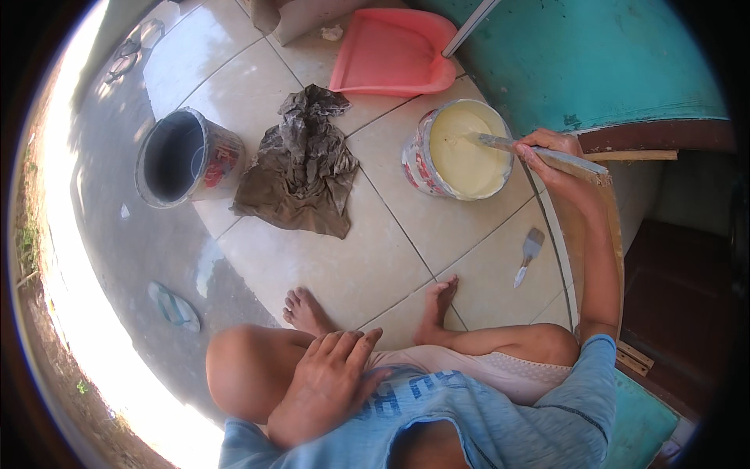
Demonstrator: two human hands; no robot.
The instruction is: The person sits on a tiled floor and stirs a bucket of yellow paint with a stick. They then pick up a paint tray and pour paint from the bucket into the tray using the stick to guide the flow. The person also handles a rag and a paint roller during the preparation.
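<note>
My right hand [551,152] is closed round a flat wooden stick [576,164]. The stick's far end dips into pale yellow paint [469,164], which fills much of a round bucket [417,168] standing on the tiles. Over my bent left leg lies my left hand [332,375], its fingers stretched out and holding nothing. Below the paint bucket, apart from both hands, a paintbrush [532,248] rests on the floor. To the left of the bucket is a crumpled, dirty grey-brown cloth [301,168].
A second bucket [212,160], grey inside, stands at the left. Behind the paint lies a pink dustpan [391,59] with a pale handle [473,27]. A turquoise surface [601,66] borders the far right. One light-blue slipper [176,307] sits on the grey concrete beside the tiles.
</note>
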